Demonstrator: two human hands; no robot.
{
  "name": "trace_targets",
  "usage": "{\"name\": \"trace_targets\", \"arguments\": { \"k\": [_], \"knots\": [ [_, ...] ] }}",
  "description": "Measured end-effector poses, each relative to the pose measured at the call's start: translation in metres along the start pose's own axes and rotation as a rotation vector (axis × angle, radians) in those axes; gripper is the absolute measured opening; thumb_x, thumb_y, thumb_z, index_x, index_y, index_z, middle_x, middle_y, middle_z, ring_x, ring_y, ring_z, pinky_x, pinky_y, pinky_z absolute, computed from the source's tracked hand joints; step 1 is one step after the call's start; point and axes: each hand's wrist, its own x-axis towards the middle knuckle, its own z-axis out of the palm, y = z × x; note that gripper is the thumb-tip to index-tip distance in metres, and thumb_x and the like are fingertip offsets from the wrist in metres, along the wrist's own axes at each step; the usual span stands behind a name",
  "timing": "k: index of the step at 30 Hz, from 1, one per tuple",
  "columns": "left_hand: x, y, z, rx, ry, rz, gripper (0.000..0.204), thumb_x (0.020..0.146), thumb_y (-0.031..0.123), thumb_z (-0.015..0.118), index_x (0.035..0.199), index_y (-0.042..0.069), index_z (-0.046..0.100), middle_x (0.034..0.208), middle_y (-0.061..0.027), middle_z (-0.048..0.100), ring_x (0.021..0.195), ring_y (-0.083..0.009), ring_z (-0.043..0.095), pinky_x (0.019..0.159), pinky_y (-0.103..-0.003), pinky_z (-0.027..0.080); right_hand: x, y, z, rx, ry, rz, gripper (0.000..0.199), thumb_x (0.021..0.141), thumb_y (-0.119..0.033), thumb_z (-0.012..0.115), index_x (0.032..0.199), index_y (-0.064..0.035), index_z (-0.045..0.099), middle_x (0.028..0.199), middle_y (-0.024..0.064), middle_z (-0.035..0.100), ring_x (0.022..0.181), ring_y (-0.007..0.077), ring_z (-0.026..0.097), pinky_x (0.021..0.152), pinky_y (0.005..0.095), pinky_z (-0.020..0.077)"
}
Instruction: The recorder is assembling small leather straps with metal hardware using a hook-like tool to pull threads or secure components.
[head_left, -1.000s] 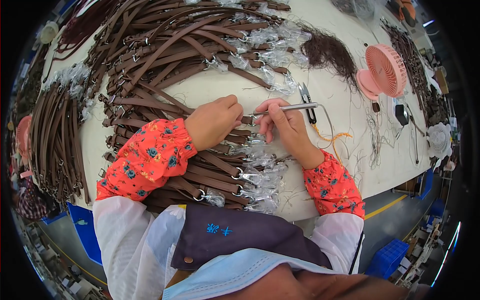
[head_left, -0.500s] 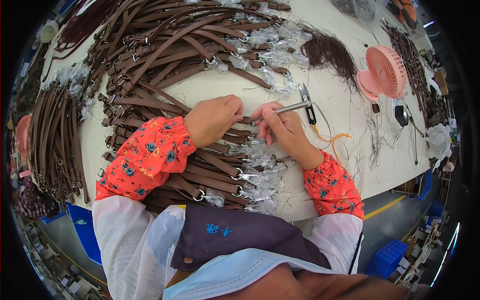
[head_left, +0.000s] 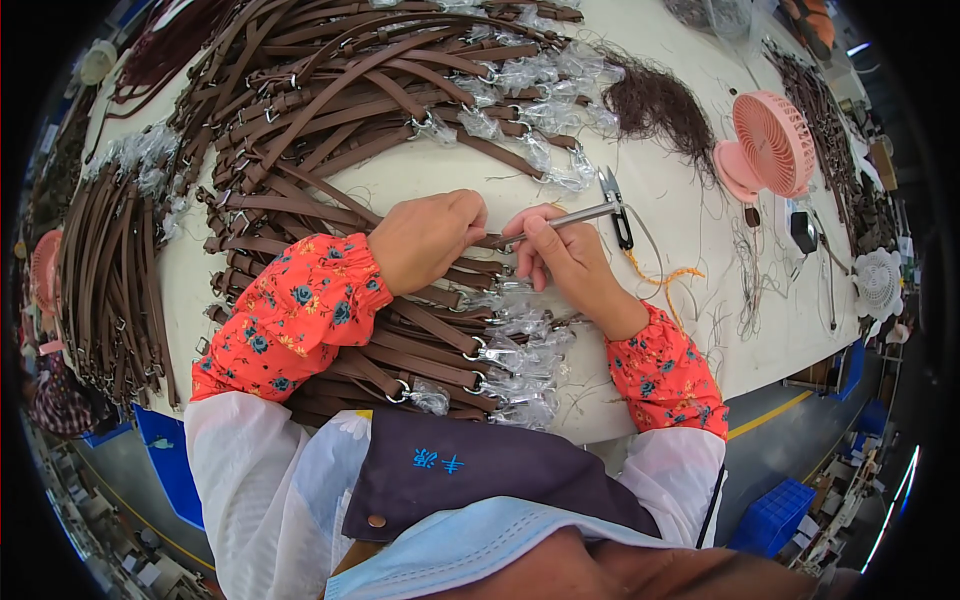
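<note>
My left hand (head_left: 425,240) is closed with its fingertips pinched on the end of a brown strap (head_left: 491,241), most of which the hand hides. Just to its right, my right hand (head_left: 575,262) grips a slim silver metal rod-like tool (head_left: 588,213). The tool's near end meets the strap end between both hands; the exact contact is too small to tell. Below the hands lie several brown straps (head_left: 425,322) with metal rings and clasps in clear plastic wrap (head_left: 525,345). Black-handled thread snips (head_left: 621,226) rest beyond the tool's far end.
A large heap of brown straps (head_left: 330,100) covers the table's far left, with another bundle (head_left: 115,270) at the left edge. A dark thread tangle (head_left: 660,105) and a pink fan (head_left: 768,145) stand at the far right. Orange cord (head_left: 655,277) lies beside my right wrist.
The outer end of the metal tool has tilted very slightly. Both hands keep their places and grips.
</note>
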Motion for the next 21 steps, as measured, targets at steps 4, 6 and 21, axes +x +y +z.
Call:
{"name": "trace_targets", "arguments": {
  "k": [4, 6, 21],
  "knots": [
    [0.000, -0.003, 0.002, -0.056, 0.080, -0.148, 0.014, 0.090, 0.007, 0.059, 0.097, 0.004, 0.047, 0.080, -0.0139, 0.060, 0.070, -0.0358, 0.059, 0.062, -0.041, 0.046, -0.001, 0.000, 0.001, 0.050, 0.016, -0.009, 0.045, 0.103, -0.039, 0.041, 0.099, 0.0010, 0.062, 0.067, 0.0045, 0.060, 0.049, 0.0075, 0.052, 0.048, 0.0201, 0.0409],
    [0.004, -0.006, -0.005, -0.324, 0.133, -0.376, 0.013, 0.092, 0.005, 0.057, 0.098, 0.004, 0.046, 0.076, -0.0129, 0.059, 0.063, -0.0354, 0.057, 0.058, -0.040, 0.046, -0.002, 0.002, 0.000, 0.094, 0.039, -0.004, 0.047, 0.103, -0.041, 0.041, 0.097, 0.0005, 0.063, 0.068, 0.0031, 0.061, 0.049, 0.0074, 0.053, 0.049, 0.0210, 0.0415],
    [0.010, 0.011, 0.003, -0.094, -0.048, -0.047, 0.021, 0.086, 0.014, 0.067, 0.107, 0.010, 0.066, 0.092, -0.0091, 0.059, 0.081, -0.0253, 0.061, 0.072, -0.034, 0.048, 0.005, 0.008, 0.000, 0.252, 0.265, -0.248, 0.038, 0.105, -0.034, 0.038, 0.120, -0.0017, 0.051, 0.096, 0.0099, 0.060, 0.080, 0.0118, 0.059, 0.076, 0.0255, 0.0478]
  ]
}}
